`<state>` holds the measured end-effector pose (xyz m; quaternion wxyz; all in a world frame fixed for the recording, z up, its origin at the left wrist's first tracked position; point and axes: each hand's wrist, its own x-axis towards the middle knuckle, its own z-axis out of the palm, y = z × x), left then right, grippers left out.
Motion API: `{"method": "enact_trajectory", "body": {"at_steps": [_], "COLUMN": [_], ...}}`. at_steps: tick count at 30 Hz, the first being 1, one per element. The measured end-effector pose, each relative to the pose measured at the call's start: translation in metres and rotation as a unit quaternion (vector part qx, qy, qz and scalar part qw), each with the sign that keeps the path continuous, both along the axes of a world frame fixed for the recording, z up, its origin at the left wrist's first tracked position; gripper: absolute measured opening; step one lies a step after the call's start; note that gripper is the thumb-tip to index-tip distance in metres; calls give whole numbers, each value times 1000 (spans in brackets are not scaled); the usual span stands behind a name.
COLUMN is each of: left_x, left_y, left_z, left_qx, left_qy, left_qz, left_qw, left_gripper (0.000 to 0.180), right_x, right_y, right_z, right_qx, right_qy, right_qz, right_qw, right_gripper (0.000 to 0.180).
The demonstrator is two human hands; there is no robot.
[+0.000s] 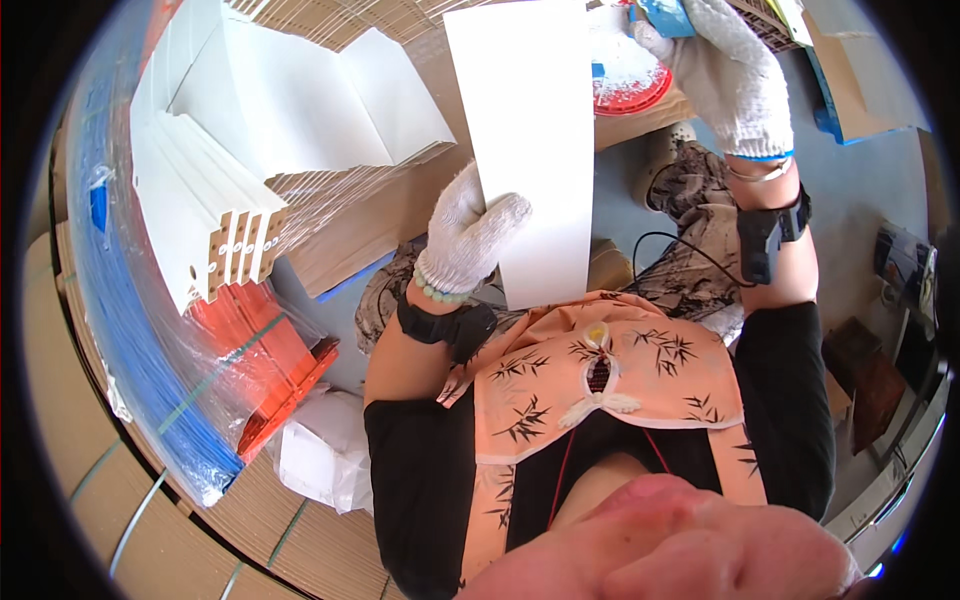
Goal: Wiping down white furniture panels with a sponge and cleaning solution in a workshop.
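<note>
Blue strapped sheets [120,330] wrapped in clear film curve down the far left, with a stack of orange flat pieces [275,365] lying against them and a crumpled white bag [320,455] just below. Above these stands a bundle of white folded card blanks [200,225], their brown punched ends facing the viewer, and more white blanks [300,95] lie spread on a film-wrapped cardboard pack [350,215] behind.

Next comes the left hand [470,235], in a white knitted glove with a bead bracelet and a black band at the wrist. Its fingers are closed on the left edge of a tall white card sheet [535,140], thumb on the front face, holding it upright over the lap. The sheet reaches from the top of the view down to the orange patterned apron [600,375] and hides much of what lies behind it.

To its right, a round red-and-white lid-like disc [630,80] rests on a cardboard box, partly covered by the sheet. The right hand [725,75], also gloved in white, is raised at the top right with its fingers curled round a small blue object [665,15]; how firmly cannot be told. A black wrist device [765,240] with a thin cable sits on that forearm. Grey floor and a blue-edged cardboard piece [850,100] lie beyond.
</note>
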<state>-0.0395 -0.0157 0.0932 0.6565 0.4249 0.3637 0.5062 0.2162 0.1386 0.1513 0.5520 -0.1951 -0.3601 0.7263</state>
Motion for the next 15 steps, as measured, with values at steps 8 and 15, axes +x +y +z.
{"method": "enact_trajectory", "body": {"at_steps": [8,15], "left_x": [2,17], "left_y": [-5,12], "left_z": [-6,-2], "left_qx": [-19,-95], "left_qy": [22,-20], "left_qz": [-79,-73], "left_qw": [996,993], "left_gripper": [37,34], "right_x": [-6,-21], "right_y": [1,8], "right_z": [-3,-4], "right_qx": [24,123], "right_qy": [-43,17], "right_qz": [-61,-21], "right_qw": [997,992], "right_gripper": [30,28]}}
